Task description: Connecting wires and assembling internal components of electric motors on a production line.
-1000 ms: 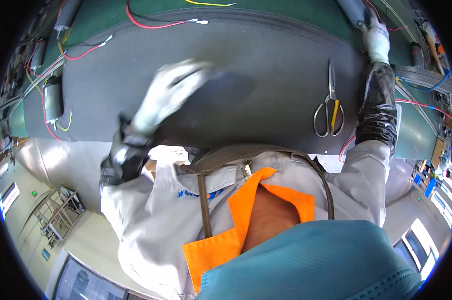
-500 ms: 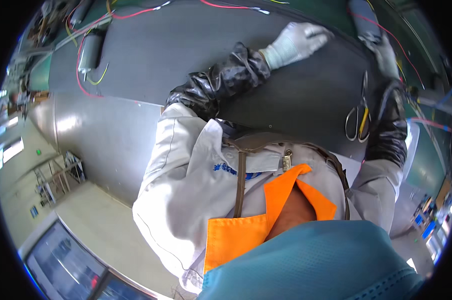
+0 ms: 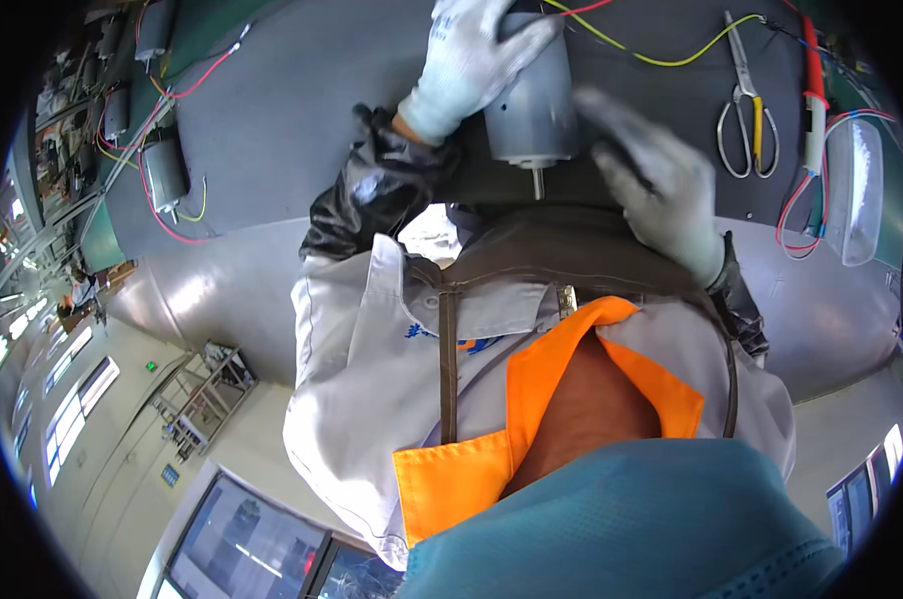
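A grey cylindrical motor (image 3: 533,100) lies on the dark mat (image 3: 301,120) in front of me, its thin metal shaft pointing toward my body. My left hand (image 3: 466,70), in a white knit glove, grips its far left part, with the thumb laid across the casing. Beside the motor's right side is my right hand (image 3: 666,185), gloved too and slightly blurred; its fingers are stretched out and apart, holding nothing. Red and yellow wires (image 3: 661,62) trail from the far end of the motor to the right. That far end is partly hidden by my left hand.
Scissors (image 3: 743,100) with a yellow-marked handle lie right of my right hand. Beyond them are a red-and-white stick-shaped tool (image 3: 816,100) with looped leads and a whitish translucent tray (image 3: 856,195). Several more wired motors, including one grey motor (image 3: 165,175), stand at the left.
The motor has come from the far right to the middle in front of me. My left hand has moved onto it, and my right hand has let go and come nearer.
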`<control>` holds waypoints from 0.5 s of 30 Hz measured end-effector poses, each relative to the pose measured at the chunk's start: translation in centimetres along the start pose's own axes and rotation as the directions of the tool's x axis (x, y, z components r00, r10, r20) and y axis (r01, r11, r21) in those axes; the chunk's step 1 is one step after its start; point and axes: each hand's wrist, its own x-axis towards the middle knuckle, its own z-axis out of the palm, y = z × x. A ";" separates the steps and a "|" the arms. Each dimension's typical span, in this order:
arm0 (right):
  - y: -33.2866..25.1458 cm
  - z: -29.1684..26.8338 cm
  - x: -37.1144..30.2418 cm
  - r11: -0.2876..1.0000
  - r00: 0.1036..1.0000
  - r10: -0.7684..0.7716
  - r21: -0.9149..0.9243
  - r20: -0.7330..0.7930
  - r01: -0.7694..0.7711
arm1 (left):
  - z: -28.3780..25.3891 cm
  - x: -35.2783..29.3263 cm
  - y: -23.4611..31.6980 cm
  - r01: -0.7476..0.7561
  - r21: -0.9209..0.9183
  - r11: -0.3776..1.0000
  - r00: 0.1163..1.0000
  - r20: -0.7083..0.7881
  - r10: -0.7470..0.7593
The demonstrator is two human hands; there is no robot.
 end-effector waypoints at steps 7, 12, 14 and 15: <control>6.6 -1.3 8.8 0.822 0.988 -0.099 -0.550 0.116 0.147 | -3.6 -4.0 1.0 0.201 -0.238 0.950 0.979 0.029 -0.200; -5.0 -3.4 11.1 0.958 0.624 -0.001 0.181 0.782 -0.224 | -12.1 -6.4 -0.3 0.470 -0.469 0.748 0.833 0.517 -0.199; -4.6 3.8 8.3 0.910 0.523 -0.410 0.301 0.747 0.284 | -7.0 -2.1 -1.6 -0.004 -0.351 0.936 0.818 0.537 0.205; -7.4 7.0 7.7 0.767 0.329 -0.588 0.381 0.739 0.516 | -8.4 -0.9 1.0 0.346 -0.283 0.895 0.774 0.625 -0.101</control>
